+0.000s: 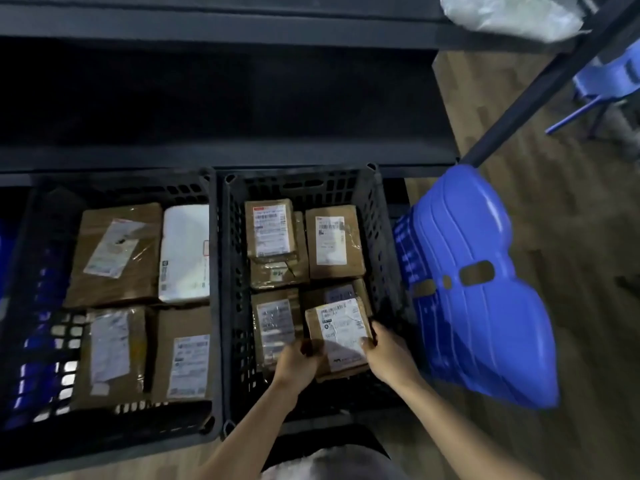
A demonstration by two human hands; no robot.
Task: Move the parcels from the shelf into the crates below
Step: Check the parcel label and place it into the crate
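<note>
**Cardboard parcel going into the right crate; most of the job looks done**

Nearest to me, both hands are on one small brown cardboard parcel with a white label [341,337]. The left hand [298,362] curls round its near left corner and the right hand [388,355] clasps its right edge. The parcel is low inside the right black slotted plastic crate [304,185], at the near right corner, over a half-hidden brown box [341,292] whose labelled top shows just beyond it. I cannot tell whether it rests on that box or hangs just above it.

Beside it in the same crate lies a taped brown box [275,327]. At the far end a labelled upper box [272,233] is stacked on a lower box [277,271], with a flat brown box [332,242] to their right. That makes six in there by my count, the held one included.

The left black slotted plastic crate [138,190] holds four. A near-left brown box [114,355] and a near-right brown box [183,365] sit at its near end. A large brown parcel with a skewed label [114,254] and a white padded parcel [185,254] sit at its far end.

Beyond the crates, the dark metal shelf [221,29] shows me only shadow on its lower level, too dark to call bare. At the far right of the top level sits a white plastic-wrapped bundle [512,15]. I judge it to be at least one parcel left to bring down once this one is released.
</note>
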